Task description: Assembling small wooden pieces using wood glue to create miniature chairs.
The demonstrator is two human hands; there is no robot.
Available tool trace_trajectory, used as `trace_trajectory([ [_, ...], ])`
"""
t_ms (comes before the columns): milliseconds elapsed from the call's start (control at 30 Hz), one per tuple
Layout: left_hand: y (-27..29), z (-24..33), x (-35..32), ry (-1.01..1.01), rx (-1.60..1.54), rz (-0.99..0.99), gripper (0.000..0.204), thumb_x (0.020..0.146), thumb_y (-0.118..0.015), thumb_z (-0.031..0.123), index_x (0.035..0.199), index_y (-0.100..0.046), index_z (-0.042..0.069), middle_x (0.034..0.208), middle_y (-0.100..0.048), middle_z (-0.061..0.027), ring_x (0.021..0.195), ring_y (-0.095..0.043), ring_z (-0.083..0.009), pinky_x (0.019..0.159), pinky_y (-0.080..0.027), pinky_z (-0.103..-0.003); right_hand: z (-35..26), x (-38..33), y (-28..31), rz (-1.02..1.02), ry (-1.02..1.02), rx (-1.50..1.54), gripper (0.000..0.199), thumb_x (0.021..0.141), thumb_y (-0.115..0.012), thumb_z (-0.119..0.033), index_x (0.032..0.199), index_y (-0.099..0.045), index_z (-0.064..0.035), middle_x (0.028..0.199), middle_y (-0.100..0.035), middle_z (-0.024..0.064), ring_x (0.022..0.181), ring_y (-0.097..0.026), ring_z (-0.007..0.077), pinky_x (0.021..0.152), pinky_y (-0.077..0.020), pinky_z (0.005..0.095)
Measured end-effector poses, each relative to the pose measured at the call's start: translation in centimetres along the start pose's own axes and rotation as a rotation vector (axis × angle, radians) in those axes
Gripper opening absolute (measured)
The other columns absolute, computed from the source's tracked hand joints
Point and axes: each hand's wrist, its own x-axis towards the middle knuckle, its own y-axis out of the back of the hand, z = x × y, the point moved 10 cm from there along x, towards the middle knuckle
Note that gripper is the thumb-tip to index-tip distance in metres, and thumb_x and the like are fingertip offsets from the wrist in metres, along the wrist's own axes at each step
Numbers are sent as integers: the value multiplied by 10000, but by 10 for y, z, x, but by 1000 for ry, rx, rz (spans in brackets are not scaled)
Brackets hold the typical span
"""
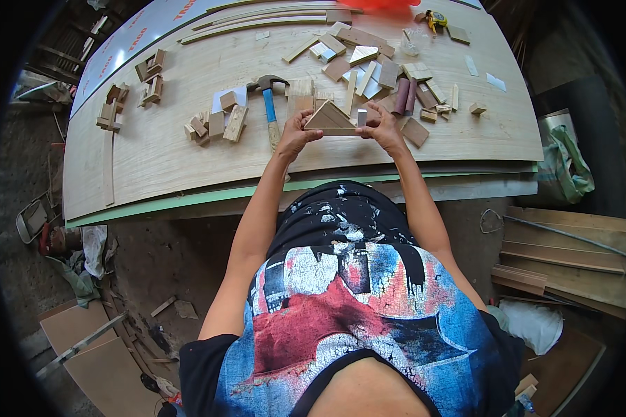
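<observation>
Between my two hands is a small wooden assembly (330, 118), a triangular piece standing on a thin flat strip. My left hand (296, 136) grips its left end, thumb and fingers closed on the wood. At the other end my right hand (384, 129) pinches the strip beside a small upright block with a pale face (362, 117). A claw hammer (270, 108) with a blue and wooden handle lies just left of my left hand. Behind the assembly sit wooden blocks (300, 90), partly hidden by it.
Many offcuts (362, 55) lie heaped behind my right hand, near rolled brown sandpaper (405, 96). A yellow tape measure (436, 21) is at the back. Small block assemblies (111, 110) and loose blocks (215, 125) stand leftward on the plywood tabletop (174, 156). Boards (570, 243) are stacked at right.
</observation>
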Motion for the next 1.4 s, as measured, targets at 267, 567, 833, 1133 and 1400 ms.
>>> trace_trajectory([
  [267, 5, -2, 4, -67, 32, 32, 592, 630, -647, -83, 1161, -391, -29, 978, -589, -86, 858, -565, -137, 756, -466, -233, -13, -1, 0, 23, 152, -238, 696, 578, -711, 38, 1193, -389, -5, 790, -610, 120, 722, -599, 157, 611, -497, 259],
  [567, -6, 18, -13, -255, 779, 120, 576, 603, -637, -32, 1141, -446, 46, 896, -598, -131, 825, -580, -247, 737, -438, -310, -33, -8, -11, 89, 482, -597, 576, 583, -602, 86, 1126, -448, -27, 855, -556, 107, 755, -592, 195, 679, -477, 295],
  [833, -18, 32, -24, -352, 946, 108, 583, 597, -604, -40, 1148, -436, 52, 847, -584, -137, 797, -562, -290, 728, -439, -338, -44, -19, -20, 70, 655, -782, 592, 576, -560, 136, 1138, -432, 4, 960, -532, 118, 839, -580, 220, 759, -467, 298],
  [1133, -22, 36, -27, -439, 899, 88, 624, 581, -682, 12, 1150, -429, 57, 854, -597, -114, 794, -577, -268, 706, -453, -345, -51, -27, -18, 91, 675, -666, 662, 523, -673, 54, 1137, -434, -11, 848, -551, 105, 723, -558, 250, 655, -454, 327],
  [1400, -22, 32, -26, -490, 1008, 118, 602, 603, -677, 28, 1151, -428, 63, 820, -595, -139, 771, -574, -321, 671, -447, -366, -46, -25, -23, 96, 723, -737, 720, 555, -665, 35, 1206, -374, -70, 778, -562, 115, 720, -556, 278, 636, -439, 357],
])
